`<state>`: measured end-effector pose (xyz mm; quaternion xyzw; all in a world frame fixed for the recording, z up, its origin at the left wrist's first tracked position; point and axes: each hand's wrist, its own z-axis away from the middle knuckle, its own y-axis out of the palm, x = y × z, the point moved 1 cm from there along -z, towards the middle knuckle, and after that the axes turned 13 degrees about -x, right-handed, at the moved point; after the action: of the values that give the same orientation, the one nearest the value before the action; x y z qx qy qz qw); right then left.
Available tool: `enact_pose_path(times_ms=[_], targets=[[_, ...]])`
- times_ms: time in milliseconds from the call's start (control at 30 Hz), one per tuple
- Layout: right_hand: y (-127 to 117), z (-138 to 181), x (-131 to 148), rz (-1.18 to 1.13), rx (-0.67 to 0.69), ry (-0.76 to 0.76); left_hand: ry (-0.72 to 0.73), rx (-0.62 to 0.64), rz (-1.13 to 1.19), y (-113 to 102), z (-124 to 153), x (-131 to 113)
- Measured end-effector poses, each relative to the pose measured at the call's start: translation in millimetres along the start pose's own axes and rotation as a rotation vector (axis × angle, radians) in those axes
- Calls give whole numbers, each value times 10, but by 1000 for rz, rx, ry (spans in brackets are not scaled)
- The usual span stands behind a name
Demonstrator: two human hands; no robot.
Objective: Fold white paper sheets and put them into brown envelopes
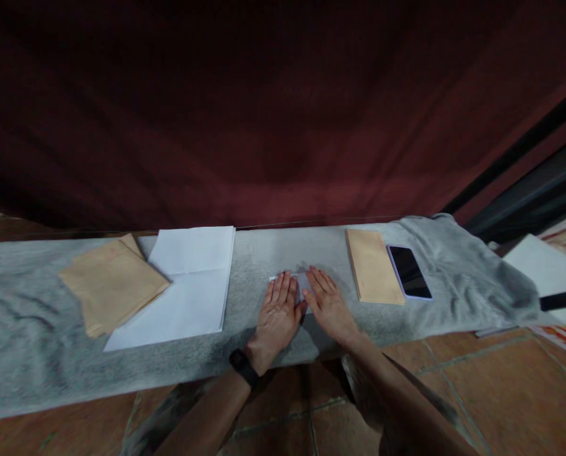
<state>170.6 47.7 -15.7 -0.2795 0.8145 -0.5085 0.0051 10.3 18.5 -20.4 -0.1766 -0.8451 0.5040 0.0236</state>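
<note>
Both hands press flat on a small folded sheet of white paper (pixel 303 286) at the middle of the grey cloth. My left hand (pixel 279 310) lies over its left part, fingers stretched forward, with a dark band on the wrist. Over the right part rests my right hand (pixel 329 305), its fingers straight and flat. The thumbs point toward each other across the paper, and the hands cover most of it. Left of them is a stack of white paper sheets (pixel 200 297) with a crease across the top one.
Brown envelopes (pixel 116 285) overlap the white stack's left side. To the right lie a neat stack of brown envelopes (pixel 375 266) and a phone (pixel 410 271) in a lilac case. The grey cloth (pixel 183 358) covers a narrow bench before a dark red curtain (pixel 283 126).
</note>
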Motion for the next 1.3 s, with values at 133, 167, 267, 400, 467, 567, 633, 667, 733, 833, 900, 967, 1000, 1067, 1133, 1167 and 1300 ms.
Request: enact_pose_path(times_ms=[133,167,267,400,467,567,633,667,733,833,900,967,1000,1067,1133,1167,1300], targets=[[102,104,46,36,60,-60,14,20,-8,-7,12,17],[113,125,46,55,58,-63,12,26,-11,-6,18,21],[126,167,35,106,27,-59,-5,39,-23,2,38,28],[131,185,12,151,-1,-42,-54,48,-43,-11,50,21],[129,185,-13,170,-3,-27,-98,45,-54,-30,52,12],[119,184,-64,177,1,-16,-165,34,-72,-57,58,-1],[111,184,-92,174,0,-11,-190,34,-79,-69,64,-11],[107,185,-100,173,-1,-7,-197,36,-82,-74,66,-16],[100,186,-104,178,-4,1,-206,44,-89,-85,65,-27],[93,187,-89,189,-1,11,-213,57,-96,-97,56,-41],[90,183,-79,196,0,20,-212,64,-98,-98,51,-45],[86,172,-70,201,0,27,-207,68,-98,-91,50,-46],[82,162,-66,203,-2,30,-206,67,-97,-86,51,-45],[72,135,-52,204,-10,36,-208,59,-90,-76,53,-43],[60,100,-23,185,-14,33,-215,51,-81,-72,52,-42],[56,83,-2,167,-8,25,-217,52,-80,-71,51,-42],[64,47,100,67,56,-49,-204,84,-86,-67,50,-47]])
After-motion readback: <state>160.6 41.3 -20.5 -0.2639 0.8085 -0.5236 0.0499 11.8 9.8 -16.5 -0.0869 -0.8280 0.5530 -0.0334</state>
